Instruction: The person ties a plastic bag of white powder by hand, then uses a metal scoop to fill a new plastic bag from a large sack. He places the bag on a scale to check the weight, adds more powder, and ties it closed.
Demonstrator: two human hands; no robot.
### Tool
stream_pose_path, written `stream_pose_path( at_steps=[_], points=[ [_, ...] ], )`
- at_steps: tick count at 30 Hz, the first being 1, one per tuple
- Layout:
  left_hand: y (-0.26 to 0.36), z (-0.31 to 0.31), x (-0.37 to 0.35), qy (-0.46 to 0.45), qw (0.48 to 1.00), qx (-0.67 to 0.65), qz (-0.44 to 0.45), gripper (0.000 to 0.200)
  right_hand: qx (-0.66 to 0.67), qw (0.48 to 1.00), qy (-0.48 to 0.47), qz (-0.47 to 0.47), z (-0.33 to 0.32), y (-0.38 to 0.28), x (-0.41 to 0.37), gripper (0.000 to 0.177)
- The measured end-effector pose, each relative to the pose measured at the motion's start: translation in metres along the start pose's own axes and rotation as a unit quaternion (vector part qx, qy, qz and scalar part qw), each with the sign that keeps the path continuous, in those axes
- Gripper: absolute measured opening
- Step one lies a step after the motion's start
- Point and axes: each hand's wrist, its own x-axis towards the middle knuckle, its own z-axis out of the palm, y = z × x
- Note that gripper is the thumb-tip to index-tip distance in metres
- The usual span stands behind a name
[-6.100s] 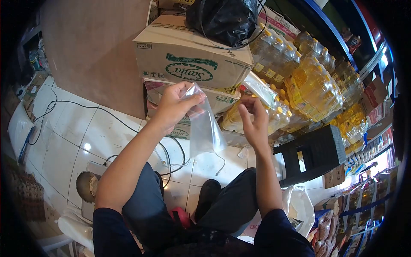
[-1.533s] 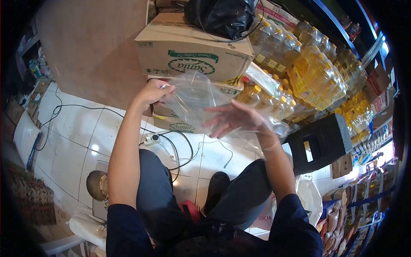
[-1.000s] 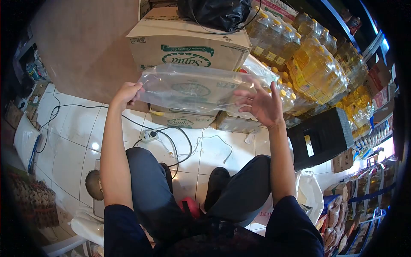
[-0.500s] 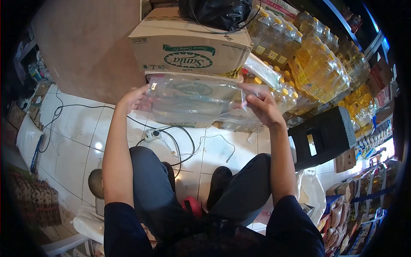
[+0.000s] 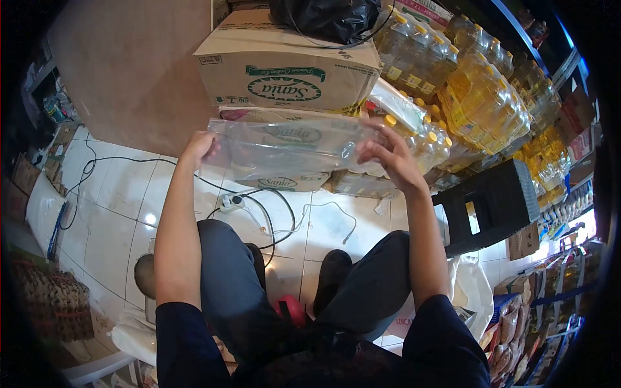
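A clear plastic bag (image 5: 278,152) is stretched sideways in front of the stacked cartons, which show through it. My left hand (image 5: 202,145) is closed on the bag's left end. At the opposite end, my right hand (image 5: 391,155) has its fingers spread, with the fingertips beside or against the plastic; their exact contact is blurred. Behind the bag stands a lower carton (image 5: 252,115), with a "Sania" carton (image 5: 284,84) on top of it.
Yellow-capped oil bottles (image 5: 485,90) in plastic wrap fill the right side. A black plastic stool (image 5: 485,207) lies near my right forearm. On the tiled floor (image 5: 310,220) are a white power strip (image 5: 231,202) and looping cables. A black bag (image 5: 330,19) rests on the cartons.
My left hand has closed into a fist around the bag's end. My right hand's fingers have spread and shifted slightly left. The bag hangs flatter and narrower than before.
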Motion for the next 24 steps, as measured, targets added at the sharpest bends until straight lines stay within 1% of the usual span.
stream_pose_path(
  at_steps=[2, 5, 8, 11, 12, 14, 17, 19, 21, 23, 24],
  points=[
    [-0.006, -0.006, 0.008, 0.015, 1.0, 0.005, 0.016, 0.027, -0.024, 0.998, 0.012, -0.061, 0.013, -0.005, -0.003, 0.05],
    [-0.01, -0.006, 0.012, 0.045, 0.999, -0.002, 0.017, 0.03, -0.107, 0.991, -0.022, -0.072, 0.001, 0.005, 0.002, 0.058],
    [-0.017, -0.014, 0.018, 0.019, 0.996, 0.082, 0.012, 0.036, -0.092, 0.993, -0.043, -0.056, -0.002, -0.001, 0.001, 0.053],
    [-0.015, -0.01, 0.014, 0.052, 0.971, 0.231, 0.013, 0.042, -0.109, 0.993, -0.01, -0.047, -0.003, -0.004, 0.0, 0.046],
    [-0.019, -0.008, 0.018, 0.089, 0.95, 0.295, 0.049, 0.042, -0.12, 0.992, -0.007, -0.048, -0.003, -0.004, 0.0, 0.045],
    [-0.026, -0.003, 0.028, 0.16, 0.887, 0.415, 0.123, 0.043, -0.141, 0.989, 0.001, -0.052, -0.003, -0.004, -0.003, 0.043],
    [0.012, 0.017, -0.01, 0.143, 0.902, 0.351, 0.207, 0.044, -0.217, 0.974, -0.018, -0.069, 0.001, -0.004, -0.007, 0.046],
    [0.026, 0.037, -0.021, 0.074, 0.915, 0.269, 0.292, 0.038, -0.305, 0.949, -0.029, -0.078, 0.011, -0.005, -0.008, 0.045],
    [0.032, 0.066, -0.026, -0.022, 0.925, 0.2, 0.323, 0.033, -0.375, 0.922, -0.03, -0.092, 0.024, -0.001, -0.008, 0.044],
    [0.047, 0.097, -0.056, -0.165, 0.942, 0.105, 0.273, 0.033, -0.428, 0.897, -0.022, -0.11, 0.039, 0.005, -0.007, 0.043],
    [0.052, 0.109, -0.067, -0.194, 0.939, 0.097, 0.266, 0.037, -0.433, 0.894, -0.03, -0.108, 0.044, 0.011, -0.006, 0.038]
  ],
)
